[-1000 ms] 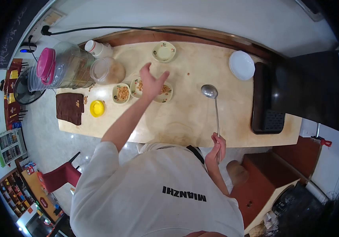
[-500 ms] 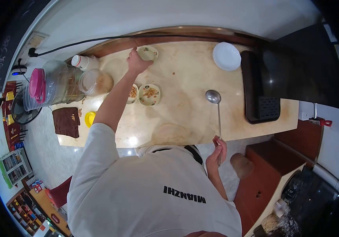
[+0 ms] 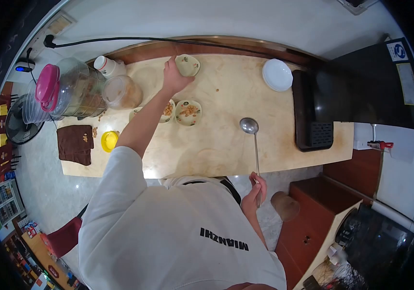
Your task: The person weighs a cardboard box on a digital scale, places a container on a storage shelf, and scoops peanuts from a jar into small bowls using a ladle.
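Observation:
My left hand reaches to the back of the table and grips the side of a small patterned dish, thumb and fingers at its rim. Nothing shows inside that dish. Closer to me, a second patterned dish holds small brown pieces that look like nuts, and beside it another dish with similar pieces is partly covered by my forearm. Down at the table's front edge, my right hand is closed around the handle of a metal ladle, whose bowl is over the tabletop.
Left on the table are a plastic tub, a large jar with a pink lid, a white cup, a yellow lid and a brown cloth. White plates and a black machine stand right.
The ladle and my right hand have shifted slightly left. My left hand stays at the same dish. The whole view has shifted a little.

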`<state>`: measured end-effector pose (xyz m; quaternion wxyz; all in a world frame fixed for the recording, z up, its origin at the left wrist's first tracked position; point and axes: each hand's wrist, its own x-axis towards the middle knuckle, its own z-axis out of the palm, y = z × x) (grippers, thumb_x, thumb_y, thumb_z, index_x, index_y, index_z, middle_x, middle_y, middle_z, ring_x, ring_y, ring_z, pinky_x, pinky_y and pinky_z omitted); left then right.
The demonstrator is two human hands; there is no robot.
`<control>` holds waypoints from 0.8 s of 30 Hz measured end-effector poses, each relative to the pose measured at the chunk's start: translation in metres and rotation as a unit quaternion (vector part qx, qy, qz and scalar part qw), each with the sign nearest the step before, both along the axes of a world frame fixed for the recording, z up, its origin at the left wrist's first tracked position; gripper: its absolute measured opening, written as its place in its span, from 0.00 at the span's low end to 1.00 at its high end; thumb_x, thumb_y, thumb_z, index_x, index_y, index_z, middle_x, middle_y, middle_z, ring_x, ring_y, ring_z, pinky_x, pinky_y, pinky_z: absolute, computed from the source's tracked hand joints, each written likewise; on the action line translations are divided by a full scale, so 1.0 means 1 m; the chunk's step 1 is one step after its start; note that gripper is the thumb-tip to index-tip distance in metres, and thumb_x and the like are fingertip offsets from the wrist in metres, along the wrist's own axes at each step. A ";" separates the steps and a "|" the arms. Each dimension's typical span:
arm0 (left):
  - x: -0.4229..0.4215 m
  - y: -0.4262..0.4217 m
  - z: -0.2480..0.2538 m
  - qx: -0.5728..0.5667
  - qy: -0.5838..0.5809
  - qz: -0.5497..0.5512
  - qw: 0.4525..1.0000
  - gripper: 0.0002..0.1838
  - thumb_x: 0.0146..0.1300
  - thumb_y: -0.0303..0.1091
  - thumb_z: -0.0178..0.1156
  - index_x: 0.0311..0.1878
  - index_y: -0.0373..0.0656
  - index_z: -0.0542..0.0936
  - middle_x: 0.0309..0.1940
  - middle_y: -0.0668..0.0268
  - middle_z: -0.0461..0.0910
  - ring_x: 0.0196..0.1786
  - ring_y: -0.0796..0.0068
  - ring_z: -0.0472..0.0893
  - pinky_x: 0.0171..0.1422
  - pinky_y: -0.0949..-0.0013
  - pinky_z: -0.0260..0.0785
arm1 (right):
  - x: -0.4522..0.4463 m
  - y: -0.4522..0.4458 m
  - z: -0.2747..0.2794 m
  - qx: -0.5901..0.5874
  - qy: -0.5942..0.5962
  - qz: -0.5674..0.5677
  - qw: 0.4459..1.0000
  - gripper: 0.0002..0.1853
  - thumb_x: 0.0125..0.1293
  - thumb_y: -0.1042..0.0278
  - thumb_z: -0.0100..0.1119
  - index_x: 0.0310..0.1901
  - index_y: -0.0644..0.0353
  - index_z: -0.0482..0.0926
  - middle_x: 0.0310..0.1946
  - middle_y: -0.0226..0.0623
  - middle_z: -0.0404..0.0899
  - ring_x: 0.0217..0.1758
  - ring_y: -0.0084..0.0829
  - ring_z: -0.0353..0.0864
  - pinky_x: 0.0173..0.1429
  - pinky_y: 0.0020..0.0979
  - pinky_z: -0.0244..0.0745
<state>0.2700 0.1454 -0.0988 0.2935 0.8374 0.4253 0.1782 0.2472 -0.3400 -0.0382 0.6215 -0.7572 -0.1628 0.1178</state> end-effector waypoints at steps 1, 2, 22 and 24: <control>-0.005 -0.003 0.004 -0.006 -0.044 0.003 0.999 0.63 0.41 0.41 0.80 0.76 0.31 0.51 0.67 0.45 0.63 0.73 0.47 0.62 0.75 0.52 0.63 | -0.005 -0.001 -0.001 -0.004 -0.001 -0.002 1.000 0.19 0.82 0.60 0.41 0.57 0.69 0.72 0.56 0.50 0.75 0.61 0.40 0.77 0.68 0.43 0.75; -0.013 -0.010 0.013 -0.006 -0.046 0.004 0.999 0.63 0.41 0.41 0.80 0.76 0.31 0.51 0.67 0.45 0.63 0.73 0.47 0.62 0.75 0.52 0.63 | -0.009 -0.001 0.000 -0.007 -0.003 -0.004 1.000 0.19 0.82 0.60 0.41 0.57 0.69 0.71 0.57 0.51 0.75 0.62 0.41 0.77 0.68 0.43 0.75; -0.278 -0.150 0.017 -0.458 -0.389 0.086 0.795 0.47 0.55 0.23 0.75 0.73 0.42 0.55 0.62 0.56 0.73 0.62 0.67 0.77 0.65 0.62 0.75 | -0.089 0.085 0.000 0.052 0.003 0.120 0.991 0.20 0.82 0.60 0.39 0.58 0.70 0.70 0.56 0.53 0.75 0.62 0.42 0.77 0.65 0.44 0.78; -0.289 -0.142 0.011 -0.484 -0.394 0.103 0.775 0.44 0.56 0.24 0.74 0.72 0.41 0.57 0.60 0.57 0.75 0.61 0.68 0.78 0.65 0.62 0.75 | -0.095 0.095 -0.002 0.048 0.006 0.146 0.988 0.20 0.82 0.59 0.39 0.59 0.69 0.69 0.57 0.54 0.74 0.63 0.44 0.76 0.66 0.45 0.77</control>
